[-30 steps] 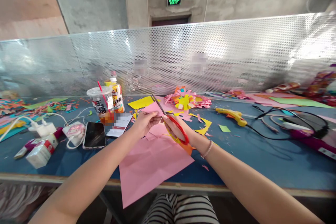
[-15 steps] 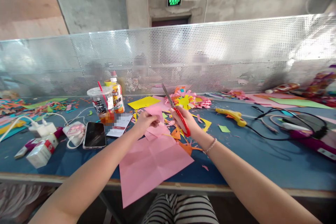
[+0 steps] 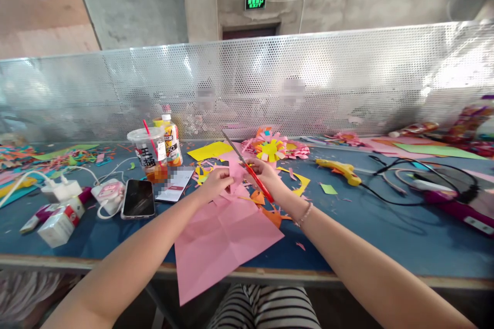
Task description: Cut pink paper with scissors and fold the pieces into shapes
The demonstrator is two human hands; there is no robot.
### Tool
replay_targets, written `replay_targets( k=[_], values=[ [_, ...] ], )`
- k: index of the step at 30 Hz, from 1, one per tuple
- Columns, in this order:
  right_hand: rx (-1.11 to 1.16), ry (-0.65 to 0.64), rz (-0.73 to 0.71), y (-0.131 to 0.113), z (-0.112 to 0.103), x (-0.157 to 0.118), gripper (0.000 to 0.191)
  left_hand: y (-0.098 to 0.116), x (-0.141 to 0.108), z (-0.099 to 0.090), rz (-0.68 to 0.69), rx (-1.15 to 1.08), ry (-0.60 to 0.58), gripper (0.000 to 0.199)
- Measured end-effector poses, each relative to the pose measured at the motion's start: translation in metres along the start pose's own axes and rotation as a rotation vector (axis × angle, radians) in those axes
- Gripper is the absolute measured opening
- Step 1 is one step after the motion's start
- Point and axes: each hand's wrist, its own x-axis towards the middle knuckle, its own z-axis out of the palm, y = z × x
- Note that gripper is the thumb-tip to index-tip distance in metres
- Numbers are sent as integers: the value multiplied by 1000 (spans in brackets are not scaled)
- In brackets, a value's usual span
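My right hand (image 3: 266, 179) is closed around a pair of scissors with red handles (image 3: 261, 183), their metal blades angled up and to the left. In my left hand (image 3: 216, 184) the fingers pinch a small piece of pink paper (image 3: 235, 170), close to the scissors. A large creased sheet of pink paper (image 3: 227, 236) lies below both hands and hangs over the table's front edge. Just beyond my right hand sit paper flowers, one with a yellow centre (image 3: 271, 151). Orange paper scraps (image 3: 275, 216) lie under my right wrist.
To the left stand a plastic cup with a red straw (image 3: 146, 151), a drink bottle (image 3: 172, 139), a phone (image 3: 138, 199) and white chargers (image 3: 62, 188). On the right lie a yellow glue gun (image 3: 339, 170) and tangled black cables (image 3: 417, 203). A perforated metal screen (image 3: 339, 77) runs behind the table.
My right hand has shifted left with the scissors, bringing them nearer my left hand. The small pink piece now stands more upright in my left fingers.
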Motion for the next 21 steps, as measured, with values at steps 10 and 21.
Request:
replay_targets(
  k=[10, 21],
  values=[
    [-6, -32, -100, 10, 3, 3, 32, 13, -2, -2, 175, 197, 247, 29],
    [87, 23, -132, -2, 8, -5, 32, 13, -5, 4, 124, 218, -6, 28]
  ],
)
